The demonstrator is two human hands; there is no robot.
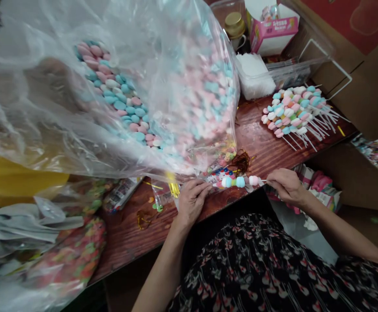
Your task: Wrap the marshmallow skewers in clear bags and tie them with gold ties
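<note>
Surface under the hands?
— A dark red wooden tabletop [257, 143] is recorded, with a heap of candy skewers [293, 112] laid at far right and a large clear bag [163, 86] of pastel candies spread over the upper left.

Position of the item in hand?
— One candy skewer [237, 182] is held above the near table edge, between both hands, its long axis lying crosswise and nearly level.

Right hand?
— The right hand [286, 186] is found closed, pinching the bare stick end, which points rightward.

Left hand?
— The left hand [191, 203] is curled shut on a printed plastic wrapper [210, 184] at the skewer's other end. Whether the stick is gripped inside cannot be told.

Hand nearer the candies?
— The left. A short length of bare stick is left between the last candy and the right fingertips.
</note>
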